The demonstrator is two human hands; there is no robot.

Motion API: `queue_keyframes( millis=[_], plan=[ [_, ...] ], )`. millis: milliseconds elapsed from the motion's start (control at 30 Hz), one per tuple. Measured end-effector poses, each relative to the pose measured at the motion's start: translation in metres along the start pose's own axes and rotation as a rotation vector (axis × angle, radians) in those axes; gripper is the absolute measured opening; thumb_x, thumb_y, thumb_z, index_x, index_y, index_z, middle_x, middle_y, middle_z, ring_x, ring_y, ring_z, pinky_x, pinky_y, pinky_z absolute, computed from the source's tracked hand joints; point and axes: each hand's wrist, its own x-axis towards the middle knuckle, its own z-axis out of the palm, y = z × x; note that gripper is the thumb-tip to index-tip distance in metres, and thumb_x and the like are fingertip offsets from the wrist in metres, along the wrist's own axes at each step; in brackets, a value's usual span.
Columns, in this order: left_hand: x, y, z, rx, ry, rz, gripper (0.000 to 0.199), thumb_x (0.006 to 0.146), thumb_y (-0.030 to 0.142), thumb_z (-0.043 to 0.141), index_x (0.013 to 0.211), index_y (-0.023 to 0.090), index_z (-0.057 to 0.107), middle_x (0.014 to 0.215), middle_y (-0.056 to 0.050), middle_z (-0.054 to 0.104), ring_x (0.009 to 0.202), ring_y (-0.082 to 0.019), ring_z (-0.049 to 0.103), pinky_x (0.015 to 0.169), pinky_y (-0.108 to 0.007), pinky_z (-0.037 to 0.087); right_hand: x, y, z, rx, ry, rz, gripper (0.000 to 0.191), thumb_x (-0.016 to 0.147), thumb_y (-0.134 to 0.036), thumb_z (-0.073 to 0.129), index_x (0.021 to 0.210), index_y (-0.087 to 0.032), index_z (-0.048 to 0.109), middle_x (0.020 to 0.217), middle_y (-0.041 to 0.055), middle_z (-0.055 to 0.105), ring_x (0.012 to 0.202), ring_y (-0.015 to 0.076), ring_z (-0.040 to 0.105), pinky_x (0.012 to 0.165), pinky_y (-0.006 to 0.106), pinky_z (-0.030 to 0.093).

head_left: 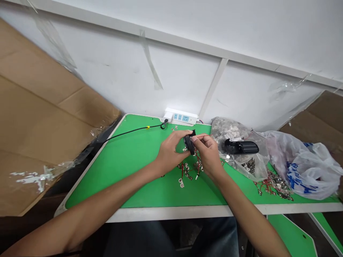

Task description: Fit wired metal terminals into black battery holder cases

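Note:
My left hand (171, 151) is closed around a black plastic part (189, 143), held above the green table (139, 150). My right hand (207, 151) pinches a thin red wire (203, 135) at the right side of the black part. Below both hands lie small metal pieces with red wires (187, 170) and a small white piece (181, 183). To the right, another black plastic part (242, 146) rests on a clear plastic bag (227, 128).
A white power strip (184, 117) with a black cable (128, 131) lies against the wall. A white bag with blue print (313, 171) and a pile of metal pieces (277, 185) are at the right. Cardboard (48, 107) stands at the left.

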Motion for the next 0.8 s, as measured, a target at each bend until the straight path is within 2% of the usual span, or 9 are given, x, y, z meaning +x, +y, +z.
queue_keyframes(
  millis=[233,500,633,800],
  plan=[
    [0.000,0.005,-0.002,0.052,-0.009,-0.013,0.055,0.088,0.020,0.080,0.140,0.028,0.062,0.134,-0.006,0.074,0.123,-0.024,0.072,0.108,-0.039,0.058,0.001,-0.001,-0.001,0.029,-0.028,0.029,0.031,0.084,-0.049,0.086,0.086,-0.021,0.072,0.078,-0.0003,0.069,0.072,0.0156,0.058,0.066,0.028,0.049],
    [0.003,-0.001,-0.006,0.074,-0.079,-0.006,0.055,0.089,0.025,0.082,0.141,0.028,0.062,0.132,-0.007,0.075,0.123,-0.027,0.072,0.109,-0.043,0.057,0.006,0.007,-0.002,0.040,-0.030,0.085,0.037,0.081,-0.054,0.085,0.087,-0.020,0.071,0.082,0.0012,0.069,0.074,0.0167,0.059,0.068,0.029,0.049],
    [0.006,-0.005,-0.007,0.065,-0.113,-0.057,0.057,0.091,0.033,0.083,0.143,0.027,0.060,0.136,-0.009,0.073,0.129,-0.029,0.069,0.114,-0.047,0.054,0.009,0.006,-0.003,-0.006,-0.033,0.073,0.038,0.081,-0.056,0.083,0.087,-0.020,0.072,0.086,0.0026,0.073,0.082,0.0193,0.064,0.073,0.030,0.051],
    [0.006,-0.009,-0.004,-0.034,-0.181,-0.173,0.073,0.093,0.044,0.081,0.156,0.026,0.049,0.152,-0.014,0.064,0.144,-0.033,0.060,0.123,-0.055,0.046,0.014,0.003,-0.006,-0.107,-0.027,0.040,0.037,0.083,-0.056,0.080,0.086,-0.020,0.072,0.090,0.0041,0.074,0.089,0.0222,0.068,0.084,0.034,0.053]
  ],
)
